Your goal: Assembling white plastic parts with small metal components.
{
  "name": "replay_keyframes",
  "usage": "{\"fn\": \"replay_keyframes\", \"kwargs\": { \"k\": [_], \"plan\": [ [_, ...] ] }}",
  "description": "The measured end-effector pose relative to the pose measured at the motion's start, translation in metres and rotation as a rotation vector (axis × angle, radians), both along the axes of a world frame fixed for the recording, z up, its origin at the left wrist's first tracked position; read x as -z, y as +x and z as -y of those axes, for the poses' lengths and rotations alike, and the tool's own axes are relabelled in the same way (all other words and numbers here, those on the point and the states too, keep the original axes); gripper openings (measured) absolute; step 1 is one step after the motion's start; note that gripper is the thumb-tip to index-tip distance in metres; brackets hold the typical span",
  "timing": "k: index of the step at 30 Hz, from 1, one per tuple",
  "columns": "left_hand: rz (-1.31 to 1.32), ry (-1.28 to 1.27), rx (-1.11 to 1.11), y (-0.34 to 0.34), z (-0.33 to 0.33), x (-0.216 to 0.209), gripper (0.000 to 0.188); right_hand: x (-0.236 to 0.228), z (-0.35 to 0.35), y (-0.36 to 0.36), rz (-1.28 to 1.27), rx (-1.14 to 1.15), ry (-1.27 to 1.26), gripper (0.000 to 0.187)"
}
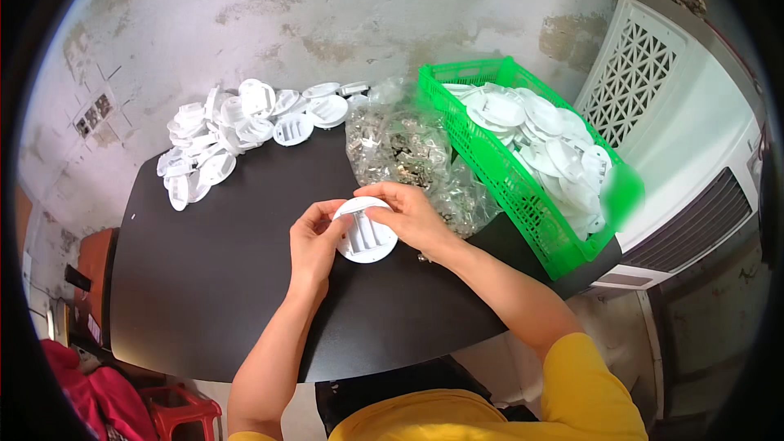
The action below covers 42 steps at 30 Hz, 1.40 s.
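Between my hands, over the middle of the dark table, is a round white plastic housing [367, 241] with slotted battery-like compartments facing up. My left hand [315, 233] grips its left rim, thumb laid over the edge. My right hand [412, 216] holds the upper right rim, with the thumb pressed on the inside near the top of the slots. Whether a small part sits under that thumb is hidden. Just beyond my hands lies a clear plastic bag [400, 143] full of small metal pieces.
A heap of similar white housings [216, 135] spreads along the far left of the black table [220, 278]. At the right, a green plastic crate [523, 196] holds many white round parts [551, 131]. Beyond it stands a white air cooler [678, 155]. A red stool [184, 412] is at lower left.
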<state>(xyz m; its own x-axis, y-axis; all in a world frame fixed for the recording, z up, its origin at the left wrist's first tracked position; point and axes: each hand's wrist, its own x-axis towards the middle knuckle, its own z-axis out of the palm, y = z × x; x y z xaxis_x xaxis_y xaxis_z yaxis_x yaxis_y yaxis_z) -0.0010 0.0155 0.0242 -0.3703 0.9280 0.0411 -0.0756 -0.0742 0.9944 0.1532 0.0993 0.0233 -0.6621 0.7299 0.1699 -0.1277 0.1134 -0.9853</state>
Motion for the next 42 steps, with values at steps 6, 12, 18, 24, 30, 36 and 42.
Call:
{"fn": "replay_keyframes", "kwargs": {
  "k": [6,12,18,24,30,36,42],
  "plan": [
    [0.038,-0.025,0.016,0.011,0.001,-0.005,0.018,0.004,0.002,0.007,-0.061,0.027,-0.021,0.029],
    [-0.248,0.151,-0.056,0.007,0.001,0.006,0.016,-0.004,0.005,0.005,-0.089,0.020,0.121,0.019],
    [-0.764,0.537,-0.157,0.012,0.011,-0.012,0.018,-0.020,0.011,0.011,-0.184,0.048,0.394,0.019],
    [-0.762,0.643,-0.190,0.011,0.014,-0.016,0.021,-0.032,0.013,0.017,-0.047,0.157,0.883,0.024],
    [-0.718,0.637,-0.184,0.012,0.012,-0.015,0.018,-0.029,0.014,0.018,0.008,0.171,0.905,0.027],
    [-0.757,0.643,-0.193,0.012,0.011,-0.015,0.019,-0.033,0.012,0.021,0.044,0.138,0.977,0.024],
    [-0.837,0.688,-0.186,0.009,0.010,-0.017,0.021,-0.043,0.014,0.025,0.121,0.043,0.846,0.020]
  ]
}}
